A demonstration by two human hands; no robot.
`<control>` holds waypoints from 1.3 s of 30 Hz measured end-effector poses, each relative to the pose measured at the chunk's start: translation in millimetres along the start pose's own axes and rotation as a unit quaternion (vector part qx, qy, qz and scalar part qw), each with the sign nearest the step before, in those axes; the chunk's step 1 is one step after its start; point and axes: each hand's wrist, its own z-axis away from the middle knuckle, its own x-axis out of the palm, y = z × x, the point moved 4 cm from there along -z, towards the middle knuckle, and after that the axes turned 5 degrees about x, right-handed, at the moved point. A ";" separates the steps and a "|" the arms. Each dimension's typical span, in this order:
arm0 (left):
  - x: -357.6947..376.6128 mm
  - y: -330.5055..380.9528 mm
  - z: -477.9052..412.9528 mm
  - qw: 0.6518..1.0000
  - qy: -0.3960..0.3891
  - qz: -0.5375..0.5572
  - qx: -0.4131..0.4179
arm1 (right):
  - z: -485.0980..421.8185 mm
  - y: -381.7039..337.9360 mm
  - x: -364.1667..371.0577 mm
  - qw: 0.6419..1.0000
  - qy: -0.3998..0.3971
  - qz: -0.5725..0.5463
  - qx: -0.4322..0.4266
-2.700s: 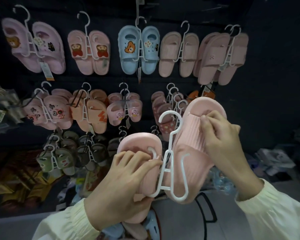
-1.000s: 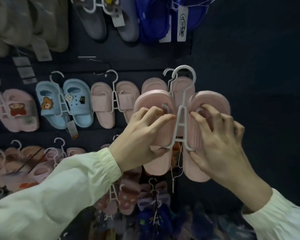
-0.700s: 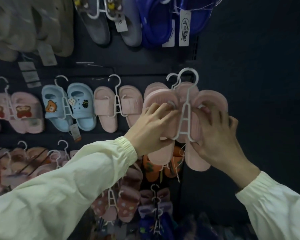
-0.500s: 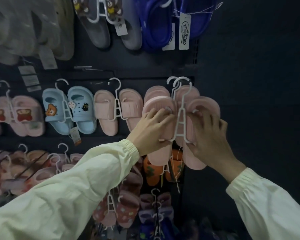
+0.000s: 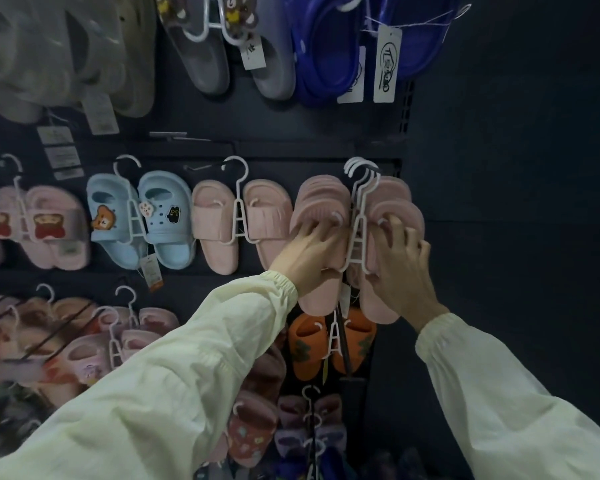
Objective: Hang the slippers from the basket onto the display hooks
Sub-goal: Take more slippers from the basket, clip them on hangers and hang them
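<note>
Display wall (image 5: pixel 291 147): dark, upright, rows of hangered pairs.
Pink slippers (image 5: pixel 317 296): wall's right edge, middle row, long axes vertical, foremost in a stack of like pairs.
Left hand (image 5: pixel 305 258), right hand (image 5: pixel 400 268): equally near, one per slipper; fingers (image 5: pixel 397 226) curled over the straps, soles behind them toward the wall.
White hanger (image 5: pixel 357 237): between the slippers, top loop at the display hook (image 5: pixel 374 167); seating unclear.
</note>
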 end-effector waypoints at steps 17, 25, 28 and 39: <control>-0.9 8.9 18.9 1.000 0.020 0.004 -0.017 | 16.5 -6.3 -2.3 0.997 -0.011 -0.068 0.031; -21.4 6.5 58.1 1.000 0.009 0.006 -0.028 | 40.0 -42.5 -29.7 0.994 -0.005 -0.102 0.031; -27.7 -1.6 84.5 0.999 0.016 0.005 -0.036 | 53.2 -66.7 -38.5 0.993 -0.004 -0.114 0.017; -71.4 -51.1 236.9 0.997 -0.003 0.006 -0.074 | 122.7 -203.3 -63.8 0.988 -0.026 -0.143 -0.046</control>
